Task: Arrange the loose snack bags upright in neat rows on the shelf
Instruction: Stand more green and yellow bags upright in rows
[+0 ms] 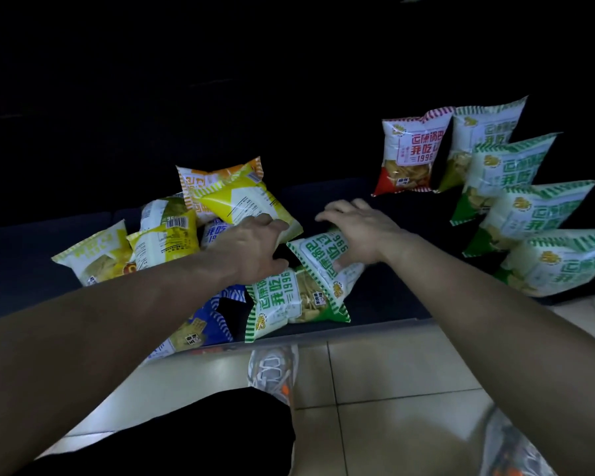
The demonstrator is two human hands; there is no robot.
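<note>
A loose heap of snack bags lies on the dark low shelf (385,304): yellow bags (244,201), an orange one (200,180), a blue one (203,321) and two green ones. My left hand (255,245) rests on the heap, its fingers closed on the corner of the yellow bag. My right hand (361,228) grips the upper green bag (318,259), which lies tilted over another green bag (289,304). At the right, a red bag (409,152) and several green bags (529,214) stand upright in a row.
The shelf's front edge (375,326) runs just above a pale tiled floor (392,372). My shoe (272,369) and dark trouser leg (186,434) are below it. The back of the shelf is in deep shadow.
</note>
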